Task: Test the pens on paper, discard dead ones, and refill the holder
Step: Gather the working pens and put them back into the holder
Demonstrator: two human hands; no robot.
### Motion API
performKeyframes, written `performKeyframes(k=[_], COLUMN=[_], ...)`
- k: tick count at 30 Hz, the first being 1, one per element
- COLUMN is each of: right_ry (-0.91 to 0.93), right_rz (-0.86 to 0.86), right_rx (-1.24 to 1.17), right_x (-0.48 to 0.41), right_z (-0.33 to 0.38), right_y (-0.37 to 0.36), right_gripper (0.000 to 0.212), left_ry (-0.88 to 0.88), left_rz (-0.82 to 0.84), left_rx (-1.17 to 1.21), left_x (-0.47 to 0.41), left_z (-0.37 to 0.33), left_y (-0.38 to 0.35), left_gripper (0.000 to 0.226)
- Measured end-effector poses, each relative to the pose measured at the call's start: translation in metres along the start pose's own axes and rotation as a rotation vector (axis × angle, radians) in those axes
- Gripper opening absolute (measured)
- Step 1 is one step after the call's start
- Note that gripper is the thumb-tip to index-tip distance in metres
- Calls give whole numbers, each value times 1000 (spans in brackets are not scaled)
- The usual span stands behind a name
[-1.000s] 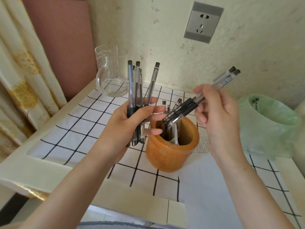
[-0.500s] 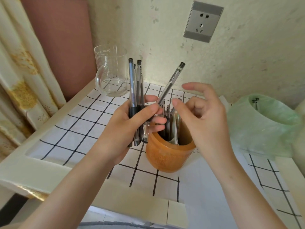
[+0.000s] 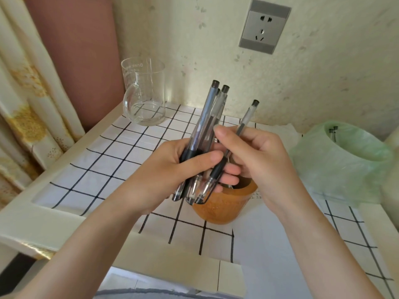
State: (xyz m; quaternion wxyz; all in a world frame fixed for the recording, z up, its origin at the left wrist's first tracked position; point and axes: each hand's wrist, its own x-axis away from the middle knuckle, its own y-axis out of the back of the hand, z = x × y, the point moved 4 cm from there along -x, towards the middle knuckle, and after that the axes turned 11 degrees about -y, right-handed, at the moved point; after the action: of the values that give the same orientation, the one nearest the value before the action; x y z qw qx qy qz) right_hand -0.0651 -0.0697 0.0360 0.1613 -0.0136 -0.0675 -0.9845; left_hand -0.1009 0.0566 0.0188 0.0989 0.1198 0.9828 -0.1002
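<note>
Item: bundle of pens (image 3: 208, 117). Clear barrels, black caps and black rubber grips, standing cap-up in the left hand (image 3: 170, 171), whose fingers and thumb curl round the grips, above and just left of the holder (image 3: 220, 209)

Item: single pen (image 3: 246, 120). Same pattern, tilted right, pinched along its barrel between thumb and fingers of the right hand (image 3: 261, 162). Its lower end lies against the left fingers; whether they also hold it cannot be told

Item: holder. Orange-brown cup on the checked cloth (image 3: 103, 169), its mouth mostly hidden by both hands

Item: paper (image 3: 269, 244). White sheet beside and partly under the holder

Item: green bag (image 3: 345, 169). At right, two pen ends showing inside, probably the rejects

Item: glass mug (image 3: 144, 93). At the back left, well apart

Handling: pens likely light, stiff and smooth-barrelled, apt to slip within a bundle. Best taken at the rubber grip, lowered tip-down — one at a time
</note>
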Motion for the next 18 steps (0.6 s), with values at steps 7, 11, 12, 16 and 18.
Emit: performKeyframes(k=[7, 11, 12, 16, 18], right_ry=[25, 51, 70, 140, 146], right_rz=[9, 41, 30, -106, -193], right_rx=[47, 130, 118, -64, -110], right_x=[-1, 1, 1, -2, -5], right_z=[0, -1, 0, 7, 6], right_y=[2, -4, -3, 11, 21], right_gripper=[21, 18, 15, 21, 24], left_ry=[11, 26, 11, -47, -53], left_rz=[72, 81, 75, -140, -275], left_rx=[-20, -69, -55, 21, 4], left_x=[-1, 0, 0, -3, -4], left_z=[2, 7, 7, 3, 7], left_y=[0, 3, 3, 14, 23], left_gripper=[24, 30, 32, 29, 22])
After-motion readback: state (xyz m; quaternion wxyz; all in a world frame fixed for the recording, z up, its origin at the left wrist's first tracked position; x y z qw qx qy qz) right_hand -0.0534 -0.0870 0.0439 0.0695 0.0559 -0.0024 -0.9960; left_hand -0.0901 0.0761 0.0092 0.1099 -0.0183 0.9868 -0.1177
